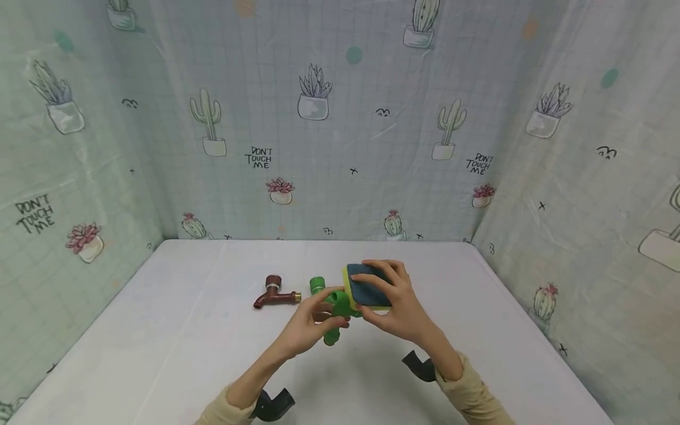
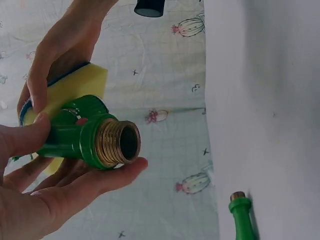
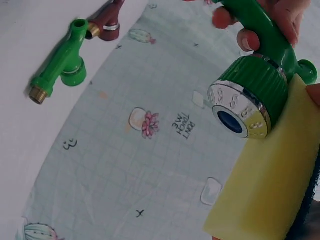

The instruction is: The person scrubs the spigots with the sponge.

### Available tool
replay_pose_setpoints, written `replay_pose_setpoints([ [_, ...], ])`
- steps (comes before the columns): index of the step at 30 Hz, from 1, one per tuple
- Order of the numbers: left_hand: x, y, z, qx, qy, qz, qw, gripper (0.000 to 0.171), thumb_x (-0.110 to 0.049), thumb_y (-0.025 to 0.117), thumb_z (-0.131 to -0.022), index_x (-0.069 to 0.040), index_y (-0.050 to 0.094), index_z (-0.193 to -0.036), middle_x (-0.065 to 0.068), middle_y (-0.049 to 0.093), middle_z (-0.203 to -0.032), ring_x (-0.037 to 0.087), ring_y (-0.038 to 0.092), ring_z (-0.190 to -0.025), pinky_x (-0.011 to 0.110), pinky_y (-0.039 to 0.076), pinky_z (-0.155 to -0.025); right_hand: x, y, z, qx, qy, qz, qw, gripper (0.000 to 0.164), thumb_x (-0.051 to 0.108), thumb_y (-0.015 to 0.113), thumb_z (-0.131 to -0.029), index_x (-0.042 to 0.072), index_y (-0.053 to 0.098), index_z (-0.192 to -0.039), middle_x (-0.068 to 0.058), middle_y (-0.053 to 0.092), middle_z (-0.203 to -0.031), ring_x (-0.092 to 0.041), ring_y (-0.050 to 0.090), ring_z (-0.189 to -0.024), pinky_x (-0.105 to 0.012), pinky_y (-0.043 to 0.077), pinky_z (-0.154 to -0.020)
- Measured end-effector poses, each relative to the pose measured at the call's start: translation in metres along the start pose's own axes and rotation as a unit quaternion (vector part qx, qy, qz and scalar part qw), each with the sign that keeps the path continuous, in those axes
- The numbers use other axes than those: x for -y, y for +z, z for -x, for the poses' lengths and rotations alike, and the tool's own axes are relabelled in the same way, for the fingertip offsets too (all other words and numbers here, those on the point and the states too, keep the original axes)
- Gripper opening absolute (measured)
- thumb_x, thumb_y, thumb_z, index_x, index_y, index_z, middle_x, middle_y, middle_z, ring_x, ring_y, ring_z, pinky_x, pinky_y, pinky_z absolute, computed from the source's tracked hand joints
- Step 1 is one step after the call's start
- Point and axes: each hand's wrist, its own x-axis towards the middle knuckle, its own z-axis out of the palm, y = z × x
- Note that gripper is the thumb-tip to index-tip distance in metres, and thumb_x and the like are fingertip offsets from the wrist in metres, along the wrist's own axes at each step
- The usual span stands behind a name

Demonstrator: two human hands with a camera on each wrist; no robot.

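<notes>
Raised over the white table, a green tap (image 1: pixel 341 303) is held by my left hand (image 1: pixel 308 327), with thumb and fingers around its body. In the left wrist view its brass threaded end (image 2: pixel 107 142) points away from the palm. Its ribbed knob (image 3: pixel 252 82) has a chrome ring and a blue centre in the right wrist view. My right hand (image 1: pixel 398 304) grips a sponge (image 1: pixel 372 286), yellow on one side and dark blue on the other. The sponge's yellow side (image 3: pixel 270 170) lies against the tap by the knob. Fingers hide part of the tap.
On the table behind my left hand lie a second green tap (image 3: pixel 62 62) and a dark red-brown tap (image 1: pixel 273 295) with a brass end. A cactus-printed curtain (image 1: pixel 329 141) encloses the table (image 1: pixel 202 366) at the back and sides. Black curved pieces (image 1: pixel 273 405) sit at both wrists.
</notes>
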Motion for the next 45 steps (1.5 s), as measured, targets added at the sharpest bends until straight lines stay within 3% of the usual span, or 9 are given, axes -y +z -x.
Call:
replay_pose_setpoints([
  [4,0.003,0.002,-0.002,-0.024,0.017,0.071,0.9971,0.043,-0.009,0.057,-0.087,0.001,0.043,-0.125,0.032,0.059,-0.102,0.030,0.066,-0.083,0.030,0.056,-0.068,0.001,0.002,0.002,0.001,-0.010,0.004,1.000,0.042,0.028,0.068,-0.076,0.026,0.056,-0.116,-0.007,0.045,-0.128,-0.021,0.033,-0.111,-0.044,0.043,-0.079],
  [10,0.004,0.001,-0.002,-0.078,-0.020,0.187,0.9791,0.041,-0.007,0.054,-0.088,0.006,0.038,-0.124,0.039,0.053,-0.106,0.021,0.068,-0.076,0.044,0.055,-0.063,-0.001,0.007,0.015,0.002,-0.083,0.031,0.996,0.038,0.039,0.062,-0.078,0.027,0.056,-0.114,-0.007,0.043,-0.129,-0.026,0.030,-0.115,-0.048,0.043,-0.080],
  [14,0.003,-0.002,-0.002,-0.070,-0.046,0.200,0.9761,0.043,-0.008,0.052,-0.089,0.005,0.035,-0.126,0.032,0.058,-0.102,0.020,0.068,-0.077,0.045,0.055,-0.065,-0.006,0.012,0.026,-0.001,-0.131,0.060,0.989,0.040,0.036,0.068,-0.073,0.028,0.058,-0.111,-0.008,0.044,-0.127,-0.030,0.030,-0.115,-0.049,0.043,-0.080],
  [21,-0.005,-0.016,-0.003,-0.047,-0.055,0.234,0.9694,0.049,-0.016,0.050,-0.091,0.006,0.029,-0.130,0.004,0.068,-0.090,0.020,0.067,-0.083,0.042,0.054,-0.071,-0.019,0.020,0.045,0.026,-0.195,0.110,0.974,0.046,0.032,0.074,-0.064,0.030,0.060,-0.108,-0.008,0.049,-0.123,-0.030,0.036,-0.110,-0.047,0.031,-0.086],
  [23,-0.006,-0.018,-0.002,-0.043,-0.063,0.242,0.9674,0.052,-0.017,0.050,-0.091,0.006,0.028,-0.132,0.008,0.068,-0.094,0.021,0.067,-0.085,0.044,0.054,-0.072,-0.020,0.018,0.045,0.012,-0.203,0.110,0.973,0.044,0.033,0.072,-0.067,0.029,0.060,-0.108,-0.009,0.049,-0.122,-0.031,0.037,-0.109,-0.048,0.029,-0.086],
  [30,0.003,-0.015,-0.002,-0.064,-0.111,0.227,0.9655,0.047,-0.013,0.050,-0.091,0.003,0.030,-0.131,0.029,0.052,-0.117,0.027,0.064,-0.095,0.048,0.053,-0.072,-0.017,0.006,0.023,-0.080,-0.183,0.109,0.974,0.033,0.041,0.051,-0.084,0.024,0.061,-0.110,-0.014,0.049,-0.122,-0.036,0.034,-0.111,-0.053,0.031,-0.087],
  [35,0.008,-0.005,-0.004,-0.088,-0.113,0.182,0.9728,0.044,-0.008,0.052,-0.089,0.003,0.036,-0.129,0.027,0.051,-0.111,0.028,0.064,-0.092,0.043,0.055,-0.072,-0.014,0.010,0.011,-0.047,-0.125,0.110,0.985,0.037,0.041,0.056,-0.080,0.025,0.058,-0.114,-0.010,0.046,-0.127,-0.034,0.033,-0.115,-0.053,0.036,-0.085],
  [39,0.008,0.000,-0.004,-0.123,-0.111,0.176,0.9704,0.043,-0.002,0.052,-0.088,0.003,0.039,-0.128,0.028,0.051,-0.109,0.037,0.063,-0.092,0.043,0.055,-0.072,-0.012,0.017,0.011,-0.005,-0.078,0.106,0.991,0.043,0.038,0.064,-0.075,0.029,0.055,-0.116,-0.005,0.046,-0.128,-0.029,0.034,-0.115,-0.053,0.037,-0.085],
  [45,0.006,-0.001,-0.005,-0.161,-0.132,0.220,0.9532,0.042,0.001,0.049,-0.088,0.003,0.038,-0.128,0.025,0.053,-0.108,0.036,0.063,-0.092,0.045,0.054,-0.072,-0.015,0.024,0.020,-0.005,-0.129,0.109,0.986,0.046,0.031,0.071,-0.065,0.028,0.058,-0.110,-0.007,0.047,-0.124,-0.030,0.034,-0.111,-0.052,0.033,-0.085],
])
